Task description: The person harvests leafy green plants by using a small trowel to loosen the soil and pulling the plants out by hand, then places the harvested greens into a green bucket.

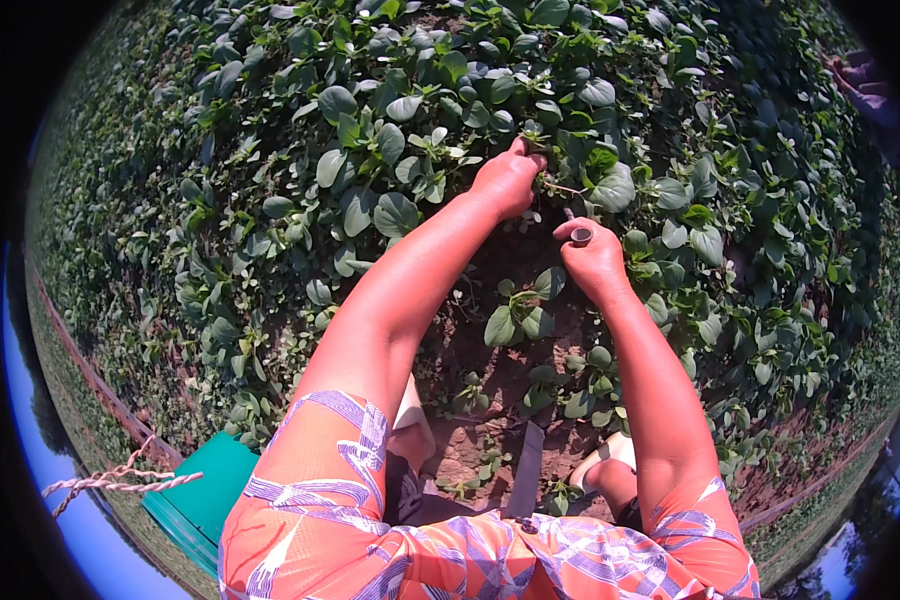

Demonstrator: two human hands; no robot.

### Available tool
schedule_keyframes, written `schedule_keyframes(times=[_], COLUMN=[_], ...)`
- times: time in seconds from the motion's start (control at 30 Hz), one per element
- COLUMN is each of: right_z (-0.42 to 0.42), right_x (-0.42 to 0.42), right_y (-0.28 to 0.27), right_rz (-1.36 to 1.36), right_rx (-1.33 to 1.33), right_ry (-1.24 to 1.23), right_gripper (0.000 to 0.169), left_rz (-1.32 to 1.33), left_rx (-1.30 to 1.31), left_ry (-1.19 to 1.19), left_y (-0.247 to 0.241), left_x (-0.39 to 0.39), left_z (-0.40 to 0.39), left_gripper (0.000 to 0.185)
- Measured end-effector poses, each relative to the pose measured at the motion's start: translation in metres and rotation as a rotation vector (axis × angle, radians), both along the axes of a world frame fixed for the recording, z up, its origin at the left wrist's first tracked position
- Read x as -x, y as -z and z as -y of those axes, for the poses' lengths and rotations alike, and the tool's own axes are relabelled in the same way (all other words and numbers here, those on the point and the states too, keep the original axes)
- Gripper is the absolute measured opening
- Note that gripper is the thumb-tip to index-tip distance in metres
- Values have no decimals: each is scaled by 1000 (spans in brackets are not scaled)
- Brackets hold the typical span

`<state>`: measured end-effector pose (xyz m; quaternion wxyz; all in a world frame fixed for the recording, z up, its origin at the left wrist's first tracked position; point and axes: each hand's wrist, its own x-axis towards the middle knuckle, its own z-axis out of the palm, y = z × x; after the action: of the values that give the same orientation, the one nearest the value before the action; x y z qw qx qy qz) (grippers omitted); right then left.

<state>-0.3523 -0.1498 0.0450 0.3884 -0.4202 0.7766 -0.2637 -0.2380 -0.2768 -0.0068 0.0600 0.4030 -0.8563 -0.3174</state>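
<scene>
My left hand (507,180) reaches into the green foliage, its fingertips closed around a small leafy plant (532,137). A thin reddish stem (564,187) shows just right of it. My right hand (597,259) is wrapped around a hand tool (581,237) with a hollow, tube-shaped handle end facing up. The tool's far end is mostly hidden by my fingers and shade. Broad-leaved seedlings (525,313) grow in the reddish soil below my hands. A larger broad leaf (613,187) stands close above my right hand.
Dense low greens with smaller weeds (217,247) spread all around. A green plastic bucket (202,480) with a twisted rope (131,484) stands at lower left. My feet are on the soil, a dark strap (525,465) hanging between them. Part of another person (866,90) appears at upper right.
</scene>
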Motion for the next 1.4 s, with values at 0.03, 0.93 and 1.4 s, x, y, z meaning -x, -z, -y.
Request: schedule_keyframes(times=[0.03,0.93,1.4], right_z=[3,10,15], right_x=[-3,-50,-66], right_y=[1,-12,29], right_rz=[-7,108,148], right_rx=[4,-130,53], right_ry=[-8,-208,-246], right_gripper=[15,17,12], left_rz=[26,-144,-236], left_rx=[-30,-51,286], left_ry=[11,-701,-39], left_y=[-1,-4,11], left_x=[5,-65,-74], left_z=[5,-3,-25], left_gripper=[39,26,32])
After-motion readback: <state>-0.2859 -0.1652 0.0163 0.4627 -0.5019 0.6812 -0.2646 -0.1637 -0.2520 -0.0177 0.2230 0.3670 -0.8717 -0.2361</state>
